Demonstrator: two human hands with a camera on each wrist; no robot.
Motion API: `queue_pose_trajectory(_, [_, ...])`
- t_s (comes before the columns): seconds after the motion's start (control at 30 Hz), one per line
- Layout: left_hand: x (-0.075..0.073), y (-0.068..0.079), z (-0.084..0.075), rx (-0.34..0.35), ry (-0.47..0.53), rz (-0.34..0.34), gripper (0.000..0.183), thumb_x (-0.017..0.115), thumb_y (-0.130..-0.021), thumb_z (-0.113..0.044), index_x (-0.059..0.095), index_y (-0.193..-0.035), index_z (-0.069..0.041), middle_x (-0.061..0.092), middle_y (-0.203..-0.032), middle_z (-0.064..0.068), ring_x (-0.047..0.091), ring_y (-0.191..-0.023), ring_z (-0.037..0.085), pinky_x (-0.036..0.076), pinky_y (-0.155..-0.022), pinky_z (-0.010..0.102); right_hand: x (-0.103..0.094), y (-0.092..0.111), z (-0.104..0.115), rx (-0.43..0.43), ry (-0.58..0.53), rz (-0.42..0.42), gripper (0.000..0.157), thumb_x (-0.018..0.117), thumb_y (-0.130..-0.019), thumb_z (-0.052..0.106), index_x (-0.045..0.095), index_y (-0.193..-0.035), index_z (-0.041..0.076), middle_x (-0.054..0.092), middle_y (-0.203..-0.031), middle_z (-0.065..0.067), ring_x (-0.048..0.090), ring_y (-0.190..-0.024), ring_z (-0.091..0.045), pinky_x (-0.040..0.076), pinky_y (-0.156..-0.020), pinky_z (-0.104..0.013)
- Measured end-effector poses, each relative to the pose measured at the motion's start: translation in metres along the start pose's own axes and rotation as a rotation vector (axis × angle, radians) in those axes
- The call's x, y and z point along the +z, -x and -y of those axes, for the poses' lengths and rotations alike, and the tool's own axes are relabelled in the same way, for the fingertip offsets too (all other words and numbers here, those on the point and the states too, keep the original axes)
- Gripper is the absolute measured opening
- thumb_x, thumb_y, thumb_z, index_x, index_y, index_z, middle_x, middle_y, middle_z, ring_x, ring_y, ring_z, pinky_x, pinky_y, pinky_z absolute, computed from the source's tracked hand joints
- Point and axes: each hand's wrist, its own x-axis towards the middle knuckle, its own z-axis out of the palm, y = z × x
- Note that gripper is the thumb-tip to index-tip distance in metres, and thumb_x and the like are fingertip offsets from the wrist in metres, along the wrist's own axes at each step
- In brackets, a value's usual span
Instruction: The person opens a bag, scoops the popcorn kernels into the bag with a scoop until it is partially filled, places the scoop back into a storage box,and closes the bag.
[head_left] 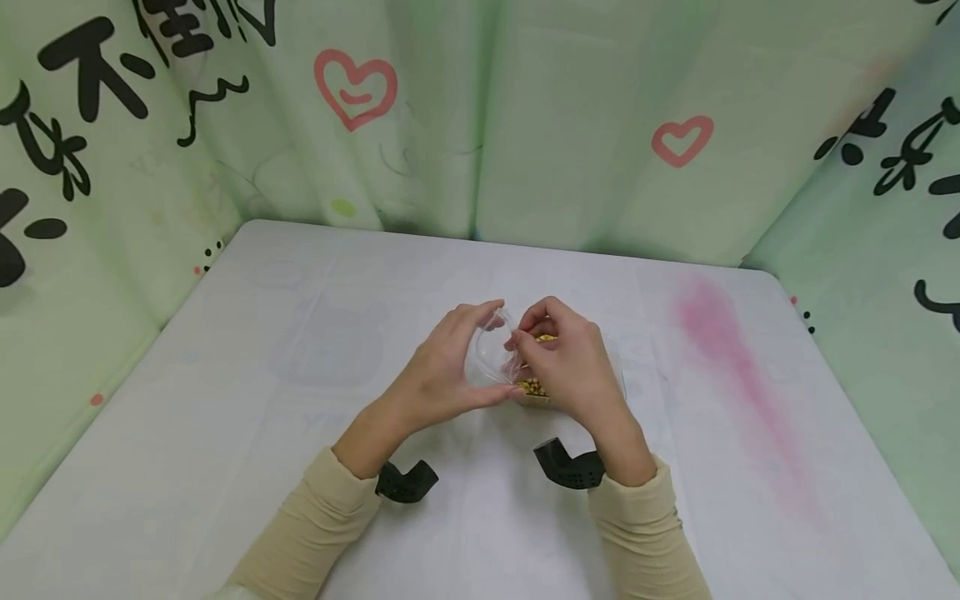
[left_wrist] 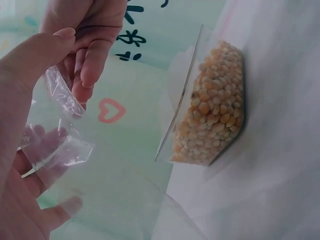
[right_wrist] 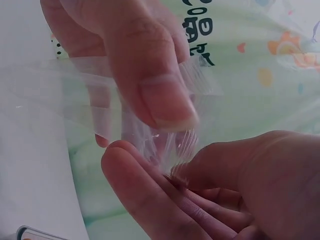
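A clear plastic bag [head_left: 492, 354] is held up between both hands above the table. Its mouth is spread round, with the left hand's [head_left: 435, 371] thumb and fingers reaching wide about it. Fingers of that hand show through the film in the left wrist view. The right hand [head_left: 570, 358] pinches the bag's edge between thumb and fingers. Creased film [right_wrist: 185, 145] gathers at the pinch in the right wrist view. A clear container of yellow corn kernels [left_wrist: 212, 107] stands on the table, partly hidden by the right hand in the head view.
The white table [head_left: 300, 467] carries a pink stain [head_left: 720, 350] at the right. Green curtains [head_left: 562, 125] with black lettering and red hearts close off the back and both sides. A black device [head_left: 572, 465] sits on each wrist.
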Motion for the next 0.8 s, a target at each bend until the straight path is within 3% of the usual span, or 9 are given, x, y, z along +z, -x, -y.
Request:
queue_pose_trajectory(0.27, [-0.005, 0.0, 0.006, -0.026, -0.062, 0.032, 0.094, 0.088, -0.072, -0.041, 0.041, -0.147, -0.01, 0.057, -0.125, 0.004, 0.053, -0.117, 0.017, 0.048, -0.098, 0.04, -0.01, 0.0, -0.002, 0.045, -0.08, 0.031, 0.011, 0.059, -0.098, 0.012, 0.057, -0.1, 0.002, 0.072, -0.093, -0.017, 0.075, -0.072, -0.025, 0.061, -0.069, -0.039])
queue_pose_trajectory(0.47, [-0.006, -0.001, 0.007, -0.037, -0.075, 0.055, 0.095, 0.087, -0.072, -0.044, 0.04, -0.148, -0.011, 0.057, -0.126, 0.002, 0.052, -0.119, 0.017, 0.046, -0.103, 0.041, -0.022, 0.001, -0.005, 0.04, -0.071, -0.002, 0.016, 0.057, -0.1, 0.016, 0.057, -0.102, 0.001, 0.072, -0.096, -0.019, 0.074, -0.081, -0.032, 0.061, -0.071, -0.036])
queue_pose_trajectory(0.8, [-0.006, 0.0, 0.009, -0.068, -0.088, 0.091, 0.095, 0.087, -0.072, -0.044, 0.041, -0.148, -0.011, 0.056, -0.13, 0.003, 0.052, -0.123, 0.02, 0.045, -0.105, 0.044, -0.044, 0.01, -0.012, 0.045, 0.025, -0.066, 0.018, 0.054, -0.101, 0.016, 0.06, -0.102, -0.001, 0.072, -0.097, -0.017, 0.074, -0.086, -0.028, 0.06, -0.074, -0.03])
